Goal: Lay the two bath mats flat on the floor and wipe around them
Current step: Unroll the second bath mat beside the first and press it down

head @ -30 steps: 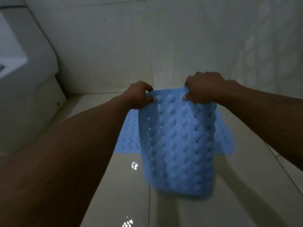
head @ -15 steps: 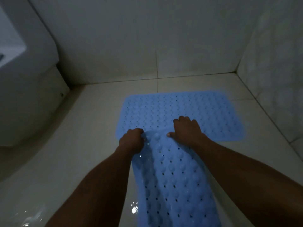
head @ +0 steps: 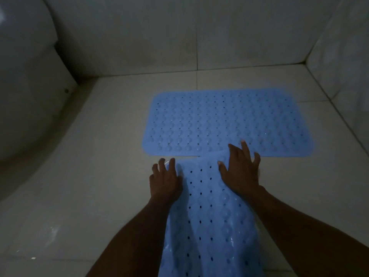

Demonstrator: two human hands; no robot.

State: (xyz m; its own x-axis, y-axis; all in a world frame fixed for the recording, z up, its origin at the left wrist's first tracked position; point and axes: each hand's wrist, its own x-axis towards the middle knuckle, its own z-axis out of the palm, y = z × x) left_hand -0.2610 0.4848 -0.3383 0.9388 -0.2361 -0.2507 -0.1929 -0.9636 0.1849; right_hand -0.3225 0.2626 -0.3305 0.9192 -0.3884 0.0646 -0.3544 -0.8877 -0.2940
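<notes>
Two light blue rubber bath mats with bumps and small holes lie on the pale tiled floor. The far mat (head: 225,122) lies crosswise and flat. The near mat (head: 209,220) runs lengthwise toward me, and its far end slightly overlaps the far mat's near edge. My left hand (head: 165,179) rests palm down with spread fingers on the near mat's far left corner. My right hand (head: 240,168) presses flat on the far right corner, its fingertips reaching the overlap. Neither hand grips anything.
A white toilet base (head: 30,96) curves along the left side. Tiled walls (head: 179,35) close the back and the right, meeting in a corner at the upper right. Wet glints show on the floor (head: 50,232) at the lower left.
One second ago both hands held the near mat up by its top edge. They lowered it onto the floor, let go of the edge and now lie flat on it with fingers spread.
</notes>
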